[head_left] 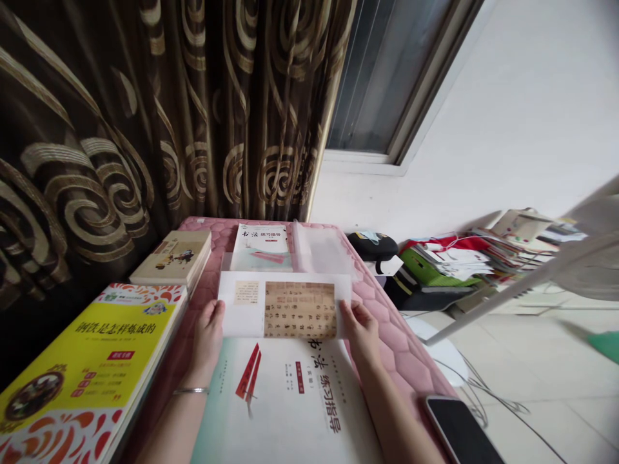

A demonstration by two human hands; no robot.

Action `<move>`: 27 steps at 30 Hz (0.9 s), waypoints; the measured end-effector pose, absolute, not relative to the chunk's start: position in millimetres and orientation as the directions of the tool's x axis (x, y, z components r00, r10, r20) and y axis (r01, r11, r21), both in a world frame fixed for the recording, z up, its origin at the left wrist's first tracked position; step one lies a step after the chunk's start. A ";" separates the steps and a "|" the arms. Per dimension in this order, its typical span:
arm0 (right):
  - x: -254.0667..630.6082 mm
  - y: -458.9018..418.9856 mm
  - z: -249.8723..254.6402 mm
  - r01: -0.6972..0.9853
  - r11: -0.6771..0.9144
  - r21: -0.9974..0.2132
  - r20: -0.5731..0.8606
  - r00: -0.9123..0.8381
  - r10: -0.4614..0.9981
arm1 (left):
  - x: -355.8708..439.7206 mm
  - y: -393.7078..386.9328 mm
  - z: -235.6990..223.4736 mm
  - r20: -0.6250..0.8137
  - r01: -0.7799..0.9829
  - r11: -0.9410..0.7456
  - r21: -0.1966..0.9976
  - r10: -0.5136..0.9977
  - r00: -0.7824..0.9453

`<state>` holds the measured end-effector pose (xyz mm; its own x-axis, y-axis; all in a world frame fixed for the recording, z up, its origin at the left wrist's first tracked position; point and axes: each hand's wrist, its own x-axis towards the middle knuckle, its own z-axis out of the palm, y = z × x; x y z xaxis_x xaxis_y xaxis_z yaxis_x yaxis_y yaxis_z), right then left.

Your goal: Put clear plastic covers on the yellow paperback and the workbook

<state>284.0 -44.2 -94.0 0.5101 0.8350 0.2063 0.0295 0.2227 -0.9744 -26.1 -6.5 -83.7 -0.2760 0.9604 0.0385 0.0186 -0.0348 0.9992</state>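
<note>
My left hand (210,332) is closed on the left edge of a white page (300,306) printed with a brown calligraphy sample. On the opposite edge, my right hand (360,330) pinches the same page between thumb and fingers. Directly below it lies a calligraphy workbook (285,406) with a white and pale green cover and a red motif. I cannot tell whether the page belongs to that workbook. Beyond the page are a similar workbook (264,241) and a clear plastic book cover (322,251).
Pink quilted padding (382,322) covers the surface. A yellow book (97,361) and a beige book (171,254) lie at the left. A phone (461,428) rests at the lower right, near a white fan stand (488,303). A patterned curtain (193,116) hangs behind.
</note>
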 end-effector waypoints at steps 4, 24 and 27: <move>283.4 -44.1 -92.4 -0.039 0.205 -0.978 0.158 0.502 0.850 | -24.4 -7.8 -81.6 0.039 0.021 -0.035 0.999 0.961 -0.274; 280.3 -44.0 -90.2 -0.164 0.239 -0.957 0.124 0.514 0.849 | -23.6 -7.2 -81.4 0.030 0.031 -0.023 0.999 0.967 -0.255; 279.6 -44.6 -89.2 -0.170 0.243 -0.955 0.126 0.508 0.852 | -24.6 -6.1 -84.6 0.041 0.047 -0.030 0.998 0.965 -0.258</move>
